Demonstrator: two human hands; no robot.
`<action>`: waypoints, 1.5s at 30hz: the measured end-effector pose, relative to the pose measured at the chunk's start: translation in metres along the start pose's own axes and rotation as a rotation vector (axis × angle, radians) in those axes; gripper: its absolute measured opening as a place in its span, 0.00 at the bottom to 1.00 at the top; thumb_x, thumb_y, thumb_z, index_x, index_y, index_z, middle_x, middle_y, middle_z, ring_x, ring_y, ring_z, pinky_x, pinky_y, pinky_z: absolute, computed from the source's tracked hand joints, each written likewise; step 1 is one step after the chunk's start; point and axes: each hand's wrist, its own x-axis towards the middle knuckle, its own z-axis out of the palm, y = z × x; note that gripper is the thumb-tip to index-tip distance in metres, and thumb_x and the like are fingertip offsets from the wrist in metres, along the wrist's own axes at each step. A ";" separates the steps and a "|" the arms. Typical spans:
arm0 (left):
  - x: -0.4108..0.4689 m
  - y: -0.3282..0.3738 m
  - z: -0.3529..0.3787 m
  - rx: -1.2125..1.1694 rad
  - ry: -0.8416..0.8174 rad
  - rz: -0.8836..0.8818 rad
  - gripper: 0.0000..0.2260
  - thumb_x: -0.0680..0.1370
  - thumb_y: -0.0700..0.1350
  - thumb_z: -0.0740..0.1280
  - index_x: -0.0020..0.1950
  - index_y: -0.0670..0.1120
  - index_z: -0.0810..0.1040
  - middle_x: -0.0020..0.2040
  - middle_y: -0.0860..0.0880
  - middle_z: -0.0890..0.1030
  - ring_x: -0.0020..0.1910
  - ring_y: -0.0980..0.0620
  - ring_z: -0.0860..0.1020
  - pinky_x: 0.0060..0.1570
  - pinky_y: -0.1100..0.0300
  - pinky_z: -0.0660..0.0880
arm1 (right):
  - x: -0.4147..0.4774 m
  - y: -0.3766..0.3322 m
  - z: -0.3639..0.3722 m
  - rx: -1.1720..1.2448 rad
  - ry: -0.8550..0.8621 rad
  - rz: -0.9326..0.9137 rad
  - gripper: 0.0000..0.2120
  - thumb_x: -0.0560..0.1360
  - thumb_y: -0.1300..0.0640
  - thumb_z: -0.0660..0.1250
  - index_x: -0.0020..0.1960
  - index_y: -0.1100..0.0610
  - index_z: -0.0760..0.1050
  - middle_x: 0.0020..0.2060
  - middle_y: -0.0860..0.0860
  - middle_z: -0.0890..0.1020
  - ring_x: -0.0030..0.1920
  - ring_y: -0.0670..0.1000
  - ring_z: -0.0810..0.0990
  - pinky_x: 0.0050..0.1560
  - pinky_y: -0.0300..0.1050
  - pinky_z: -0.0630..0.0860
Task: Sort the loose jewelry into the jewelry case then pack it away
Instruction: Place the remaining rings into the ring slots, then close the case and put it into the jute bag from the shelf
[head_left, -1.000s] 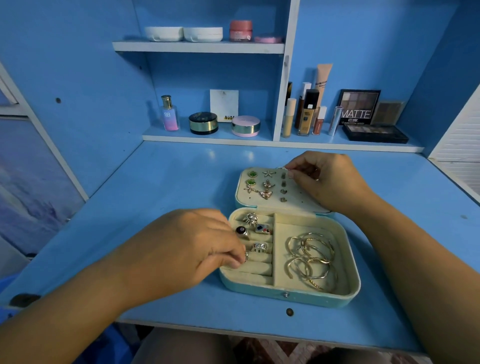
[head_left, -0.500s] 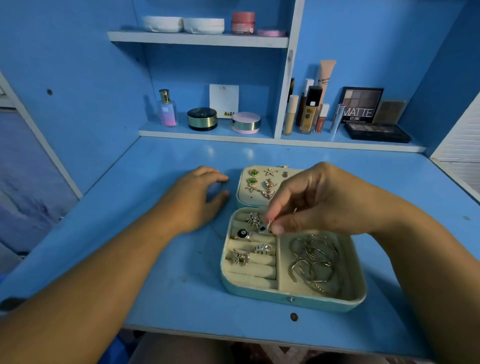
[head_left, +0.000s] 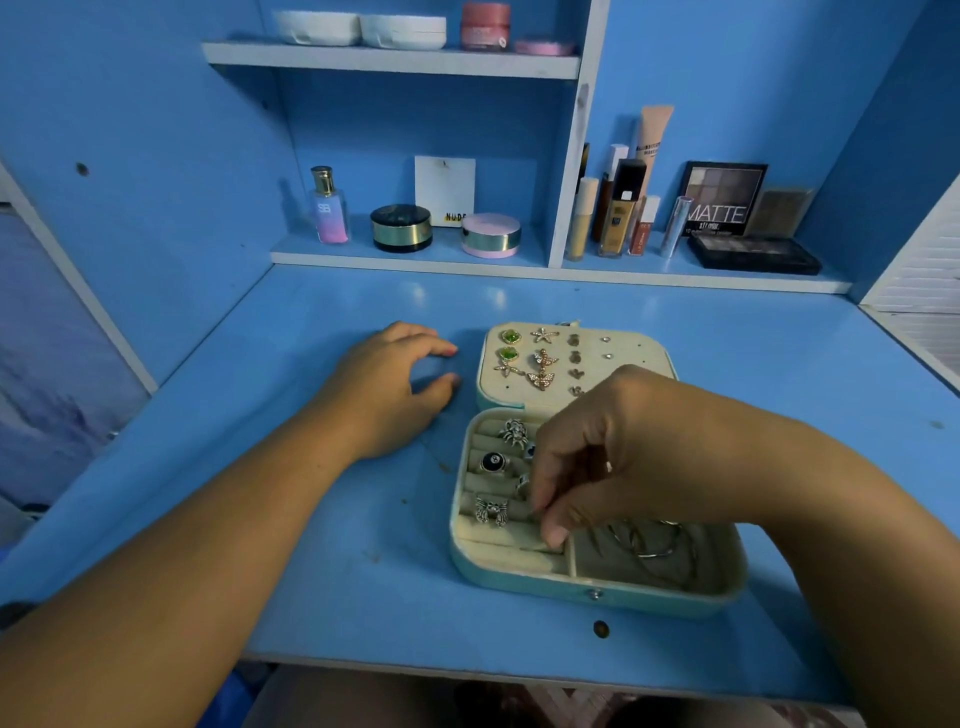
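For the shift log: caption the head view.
Right hand curls into the ring rolls of the open jewelry case; left hand rests on the blue desk.

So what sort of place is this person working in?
Most likely a dressing table at home: a blue desk with shelves of makeup bottles, an eyeshadow palette marked MATTE, and an open jewelry case holding rings and earrings.

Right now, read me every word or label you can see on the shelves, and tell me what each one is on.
"MATTE": on the palette lid.
"NUDE": at the bottom edge of the white card.
"SB": on the perfume bottle.
Too small or blurred to read: the small print under "MATTE", the print on the tube and the label on the foundation bottle.
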 end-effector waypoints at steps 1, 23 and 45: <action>0.000 0.000 0.000 -0.004 -0.002 -0.006 0.24 0.71 0.60 0.61 0.63 0.53 0.78 0.65 0.54 0.74 0.65 0.55 0.72 0.67 0.59 0.66 | 0.001 0.001 0.001 -0.015 0.008 0.001 0.06 0.66 0.53 0.78 0.41 0.50 0.83 0.35 0.41 0.84 0.38 0.40 0.81 0.40 0.34 0.76; -0.002 0.010 0.003 -0.216 -0.074 0.052 0.33 0.68 0.71 0.57 0.61 0.53 0.82 0.63 0.56 0.78 0.64 0.56 0.74 0.64 0.54 0.72 | -0.003 0.074 -0.041 0.127 0.363 0.773 0.25 0.65 0.37 0.72 0.52 0.55 0.77 0.39 0.51 0.84 0.34 0.49 0.85 0.48 0.47 0.80; -0.018 0.018 -0.042 -0.827 -0.065 0.204 0.24 0.60 0.64 0.79 0.53 0.58 0.82 0.57 0.53 0.83 0.59 0.52 0.79 0.64 0.42 0.72 | -0.014 0.076 -0.047 0.274 0.426 0.163 0.20 0.60 0.56 0.81 0.47 0.52 0.74 0.45 0.54 0.82 0.46 0.59 0.80 0.48 0.61 0.78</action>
